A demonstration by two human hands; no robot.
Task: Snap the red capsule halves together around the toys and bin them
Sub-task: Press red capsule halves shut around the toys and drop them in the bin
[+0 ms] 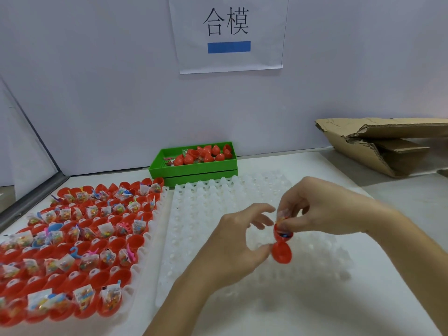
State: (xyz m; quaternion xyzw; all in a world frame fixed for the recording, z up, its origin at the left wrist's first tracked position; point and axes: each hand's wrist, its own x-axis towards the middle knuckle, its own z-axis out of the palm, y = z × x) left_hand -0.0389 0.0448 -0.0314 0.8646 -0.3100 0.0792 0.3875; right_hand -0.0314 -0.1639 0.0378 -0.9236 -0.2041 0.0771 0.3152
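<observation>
An open red capsule (282,251) hangs between my hands above the white tray (194,238), its two halves joined at a hinge. My left hand (232,241) pinches the lower half with thumb and forefinger. My right hand (322,209) pinches a small clear toy packet (282,215) at the mouth of the upper half. On the left lies a tray of open red capsule halves (72,243), many holding toy packets. A green bin (194,166) at the back holds several closed red capsules.
Torn cardboard (378,144) lies at the back right against the wall. A paper sign (229,32) hangs on the wall above the bin. A metal frame edge (31,195) runs along the left side of the white table.
</observation>
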